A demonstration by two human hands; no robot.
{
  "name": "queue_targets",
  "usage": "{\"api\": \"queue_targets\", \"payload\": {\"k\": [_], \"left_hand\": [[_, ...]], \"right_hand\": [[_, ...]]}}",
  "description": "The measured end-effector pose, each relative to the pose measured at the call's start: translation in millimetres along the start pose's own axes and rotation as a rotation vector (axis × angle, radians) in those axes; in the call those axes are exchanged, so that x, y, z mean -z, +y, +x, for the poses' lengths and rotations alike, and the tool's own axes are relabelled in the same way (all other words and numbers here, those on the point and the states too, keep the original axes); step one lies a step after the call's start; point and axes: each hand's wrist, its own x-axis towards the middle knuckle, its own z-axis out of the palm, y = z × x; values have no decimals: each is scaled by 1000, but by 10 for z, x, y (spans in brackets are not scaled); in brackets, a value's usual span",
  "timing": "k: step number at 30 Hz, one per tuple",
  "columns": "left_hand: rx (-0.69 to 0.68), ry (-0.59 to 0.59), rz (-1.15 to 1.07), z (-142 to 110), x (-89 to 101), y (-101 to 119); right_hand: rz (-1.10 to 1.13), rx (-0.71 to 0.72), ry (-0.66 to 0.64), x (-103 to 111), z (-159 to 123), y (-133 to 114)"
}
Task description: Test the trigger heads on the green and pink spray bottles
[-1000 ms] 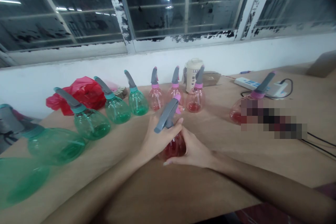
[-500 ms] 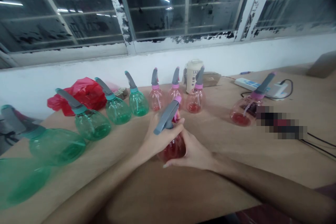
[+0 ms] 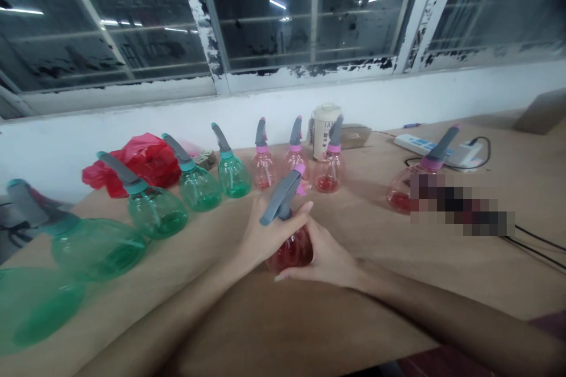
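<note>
Your left hand (image 3: pixel 263 232) wraps the neck of the spray bottle (image 3: pixel 292 252) at dial centre, its fingertips mostly hidden; your right hand (image 3: pixel 331 256) curls round the lower body, so both are clamped on it. Should the right grip slacken, the smooth round body could twist or tip. A careless shove toward one o'clock might topple the pink bottle (image 3: pixel 328 178). Compared with half a second ago, the trigger (image 3: pixel 302 188) seems to stand further forward; both hands look unmoved.

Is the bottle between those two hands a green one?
No, the left hand and right hand hold a reddish bottle.
</note>
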Motion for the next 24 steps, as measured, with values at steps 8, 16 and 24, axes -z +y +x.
{"api": "queue_targets", "payload": {"k": [8, 16, 24], "left_hand": [[-61, 105, -52, -1, 16, 23], [26, -83, -9, -112, -307, -200], [-17, -178, 49, 106, -846, -22]], "right_hand": [[-1, -11, -38, 24, 46, -38], [-143, -117, 114, 527, -201, 190], [-485, -141, 208, 1090, -480, 279]]}}
